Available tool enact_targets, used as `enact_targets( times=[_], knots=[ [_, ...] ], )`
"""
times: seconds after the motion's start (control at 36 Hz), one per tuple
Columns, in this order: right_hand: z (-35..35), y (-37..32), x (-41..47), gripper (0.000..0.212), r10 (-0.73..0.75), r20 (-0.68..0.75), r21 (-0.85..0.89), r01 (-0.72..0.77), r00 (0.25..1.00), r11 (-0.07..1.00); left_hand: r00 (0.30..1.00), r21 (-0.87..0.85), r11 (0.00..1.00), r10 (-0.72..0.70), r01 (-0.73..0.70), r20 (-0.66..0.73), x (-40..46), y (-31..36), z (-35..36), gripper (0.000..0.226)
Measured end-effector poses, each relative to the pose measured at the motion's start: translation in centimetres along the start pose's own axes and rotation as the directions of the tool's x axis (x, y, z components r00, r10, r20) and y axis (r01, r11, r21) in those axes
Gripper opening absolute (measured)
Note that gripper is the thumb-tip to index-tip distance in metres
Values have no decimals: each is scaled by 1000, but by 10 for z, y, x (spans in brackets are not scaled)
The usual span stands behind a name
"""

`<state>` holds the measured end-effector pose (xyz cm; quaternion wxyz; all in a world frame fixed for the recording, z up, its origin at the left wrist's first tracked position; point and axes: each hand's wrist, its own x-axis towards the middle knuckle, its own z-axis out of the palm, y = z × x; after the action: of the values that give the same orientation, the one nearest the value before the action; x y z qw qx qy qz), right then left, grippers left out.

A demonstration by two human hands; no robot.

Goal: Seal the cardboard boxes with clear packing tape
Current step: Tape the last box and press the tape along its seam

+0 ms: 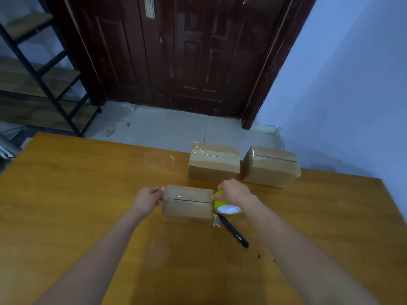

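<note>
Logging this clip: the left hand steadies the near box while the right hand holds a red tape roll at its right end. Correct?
Not quite: the tape roll is yellow-green, not red, in the head view. The left hand steadies the near box while the right hand holds the roll.

We see an orange-brown wooden table [88,194] in the foreground. Beyond its far edge stands a dark red panelled door [187,51] with a pale lock plate [149,6]. Left of the door we find a black metal shelf rack [44,69]; right of it, a pale blue wall [352,84]. Light floor tiles [167,126] lie below the door.
</note>
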<state>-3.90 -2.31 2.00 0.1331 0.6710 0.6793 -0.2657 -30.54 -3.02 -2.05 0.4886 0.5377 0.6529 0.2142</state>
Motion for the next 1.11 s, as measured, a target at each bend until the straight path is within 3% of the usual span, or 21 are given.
enact_targets(
  times=[0.08, 0.22, 0.5, 0.67, 0.86, 1.11],
  knots=[
    [0, 1, -1, 43, 10, 5, 20, -10, 1000, 1000, 999, 214, 976, 24, -28, 25, 3, 1, -2, 39],
    [0, 4, -3, 40, 18, 1, 42, -18, 1000, 999, 999, 388, 921, 17, -27, 30, 2, 1, -1, 40],
    [2, 4, -3, 36, 3, 5, 55, -3, 1000, 998, 1000, 374, 927, 31, -30, 4, -7, -8, 5, 38],
    [6, 7, 0, 38, 12, 2, 78, -12, 1000, 997, 1000, 203, 979, 6, -6, 4, -8, -17, 10, 37],
    [13, 10, 4, 32, -12, -2, 140, 13, 1000, 990, 989, -226, 963, -145, 149, 35, -13, -8, 20, 27],
    [19, 16, 6, 37, -53, -22, 193, 56, 998, 980, 950, -313, 898, -310, 309, 47, -8, -4, 40, 34]
  ],
)
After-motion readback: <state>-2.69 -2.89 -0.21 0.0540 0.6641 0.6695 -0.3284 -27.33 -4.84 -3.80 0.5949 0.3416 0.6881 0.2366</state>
